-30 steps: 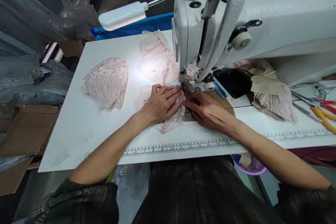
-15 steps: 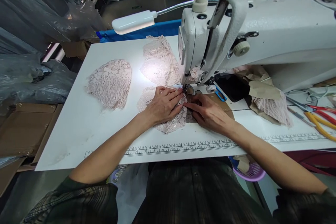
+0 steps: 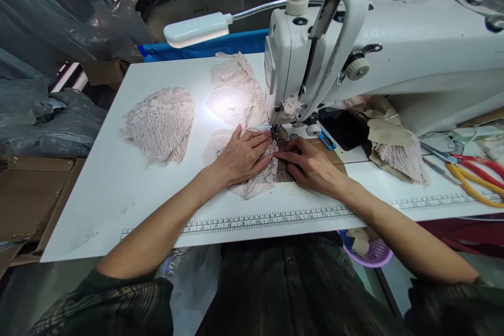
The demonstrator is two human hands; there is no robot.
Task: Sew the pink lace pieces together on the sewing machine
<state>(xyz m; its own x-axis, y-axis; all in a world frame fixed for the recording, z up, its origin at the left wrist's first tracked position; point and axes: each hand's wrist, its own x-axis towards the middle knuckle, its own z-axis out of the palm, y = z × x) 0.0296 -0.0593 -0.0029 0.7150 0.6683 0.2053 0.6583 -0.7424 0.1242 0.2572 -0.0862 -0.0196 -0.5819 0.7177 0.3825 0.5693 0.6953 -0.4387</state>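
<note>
Ruled white table (image 3: pixel 94 194): lace piece (image 3: pixel 252 189) at seven o'clock from sewing-machine head (image 3: pixel 283 58). Left hand (image 3: pixel 244 156) flat on it, fingers spread, gripping nothing; right hand (image 3: pixel 309 167) bent-fingered at its three-o'clock edge, pinch unclear. Judged mid-work; seam progress hidden. Lace panels (image 3: pixel 161 126) at ten and twelve: done or waiting, unclear.

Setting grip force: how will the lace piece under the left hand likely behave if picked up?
Probably floppy: the lace piece lies in soft folds beneath the left hand. Likely light for its size, since it looks like thin openwork. Its open pattern may snag on a rough fingertip, so a gentle hold seems safer.
</note>
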